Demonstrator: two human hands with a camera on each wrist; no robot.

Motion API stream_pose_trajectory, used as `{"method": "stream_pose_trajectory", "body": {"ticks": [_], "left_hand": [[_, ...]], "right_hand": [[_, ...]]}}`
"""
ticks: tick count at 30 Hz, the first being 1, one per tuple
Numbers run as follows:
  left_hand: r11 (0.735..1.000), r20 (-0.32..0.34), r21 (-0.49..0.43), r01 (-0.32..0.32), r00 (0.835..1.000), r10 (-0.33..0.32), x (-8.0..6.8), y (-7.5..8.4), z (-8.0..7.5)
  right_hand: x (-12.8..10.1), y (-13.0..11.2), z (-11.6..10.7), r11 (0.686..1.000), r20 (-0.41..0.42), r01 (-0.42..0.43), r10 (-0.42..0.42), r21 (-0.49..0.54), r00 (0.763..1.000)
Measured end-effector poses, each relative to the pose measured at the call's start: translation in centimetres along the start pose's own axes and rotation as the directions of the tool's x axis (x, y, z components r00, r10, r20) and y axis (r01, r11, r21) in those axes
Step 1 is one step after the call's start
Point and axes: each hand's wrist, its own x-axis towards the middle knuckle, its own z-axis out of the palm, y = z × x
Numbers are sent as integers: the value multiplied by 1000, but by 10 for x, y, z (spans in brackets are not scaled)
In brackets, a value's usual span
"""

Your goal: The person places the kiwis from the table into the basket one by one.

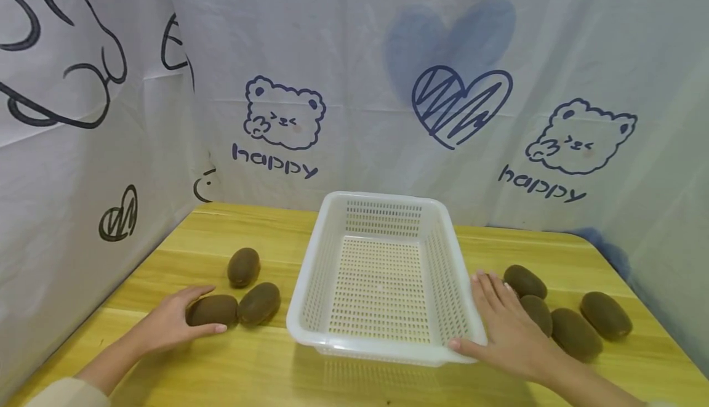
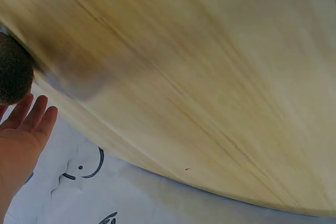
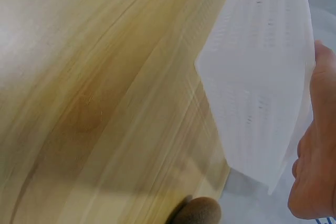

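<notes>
My left hand [image 1: 166, 322] is spread round one brown kiwifruit [image 1: 213, 311] on the table, thumb on the near side and fingers on the far side. In the left wrist view its fingers look straight, beside that fruit [image 2: 14, 72]. Two more kiwifruit [image 1: 260, 303] [image 1: 244, 267] lie just past it. A white slotted plastic basket [image 1: 382, 346] stands mid-table with nothing in it. My right hand [image 1: 506, 333] rests at its near right corner, thumb over the rim, fingers fairly straight along the right side. The right wrist view shows the basket's outer wall [image 3: 252, 77].
Several kiwifruit [image 1: 576, 334] lie right of the basket, close by my right hand and forearm. The yellow wood-grain table [image 1: 238, 370] reaches back to a printed white cloth [image 1: 365, 130], which also hangs along the left and right sides.
</notes>
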Motion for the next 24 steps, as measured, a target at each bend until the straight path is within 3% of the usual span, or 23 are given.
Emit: {"method": "stream_pose_trajectory", "body": {"ticks": [8,17,24], "left_hand": [[1000,23,6,-1,1000,1,-2,-2,1],[1000,13,-4,-13,1000,14,-4,-9,2],[998,62,-62,-13,998,17,-4,-14,-2]], "right_hand": [[-1,-3,4,995,-33,48,-51,-91,998],[1,-11,0,996,4,9,-8,-87,1000],[1,-12,0,996,17,-3,4,-86,1000]]}}
